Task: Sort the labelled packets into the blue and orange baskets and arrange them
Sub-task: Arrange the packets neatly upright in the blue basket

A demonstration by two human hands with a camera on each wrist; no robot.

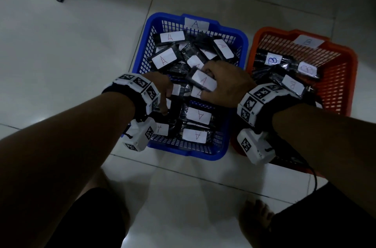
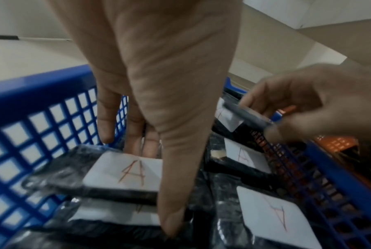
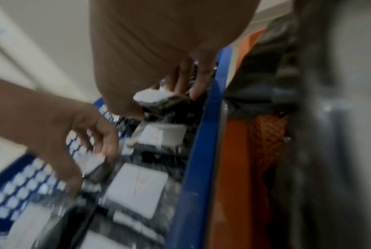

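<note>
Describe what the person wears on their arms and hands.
Both forearms are bare, with no sleeves or gloves. The left hand and right hand each sit ahead of a black wristband ringed with white blocks bearing black square markers. A white camera box hangs under each wrist; a black cable trails from the right one.

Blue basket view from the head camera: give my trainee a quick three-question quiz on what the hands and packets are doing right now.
1. True or false: the right hand grips an A-labelled packet above the blue basket.
2. Which letter is on the tag at the far rim of the orange basket? a) A b) B c) C
3. Fill in: the left hand reaches down among the packets in the ____ basket.

Key: 1 true; 2 b; 3 blue.
</note>
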